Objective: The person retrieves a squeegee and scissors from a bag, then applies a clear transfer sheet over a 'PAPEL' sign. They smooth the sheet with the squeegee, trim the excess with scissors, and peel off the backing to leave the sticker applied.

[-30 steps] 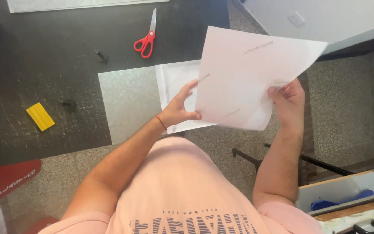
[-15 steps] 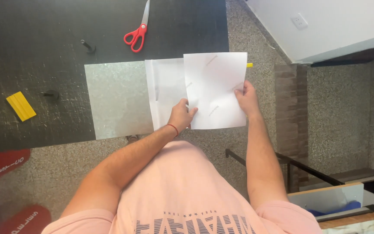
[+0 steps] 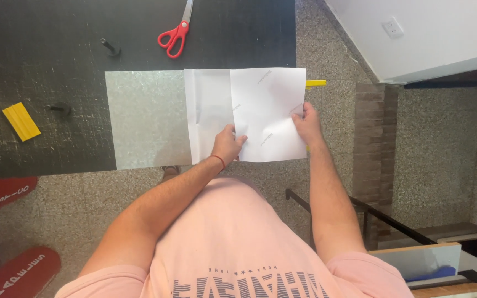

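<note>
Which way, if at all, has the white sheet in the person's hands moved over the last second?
Yes. The white sheet has come down from a raised, tilted hold to lie flat over the silver panel, with the left hand and right hand on it.

Red-handled scissors (image 3: 176, 34) lie at the top centre on the dark table (image 3: 40, 33); a yellow block (image 3: 21, 121) sits at the left; two small black pegs (image 3: 109, 48) stand between them; red boards (image 3: 15, 273) occupy the lower left floor.
</note>
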